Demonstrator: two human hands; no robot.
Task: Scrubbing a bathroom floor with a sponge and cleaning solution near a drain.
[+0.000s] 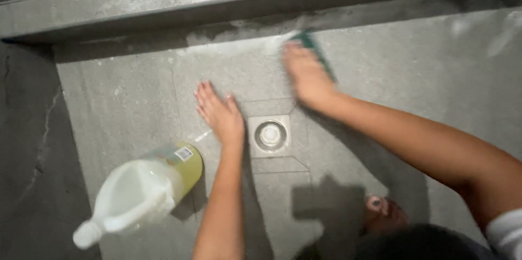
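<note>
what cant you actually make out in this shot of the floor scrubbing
- Green scrubbing pad, head view: mostly covered by the right hand and blurred; its shape is unclear.
- Jug, head view: label too small and soft to make out; whether it is capped is unclear.
- Floor under the left hand: hidden by the flat palm.
- Toes: part hidden by a dark shape at the bottom edge.

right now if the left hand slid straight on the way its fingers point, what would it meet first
Probably the soapy white streak on the floor, then the raised step behind it. The left hand lies flat, fingers toward it.
</note>
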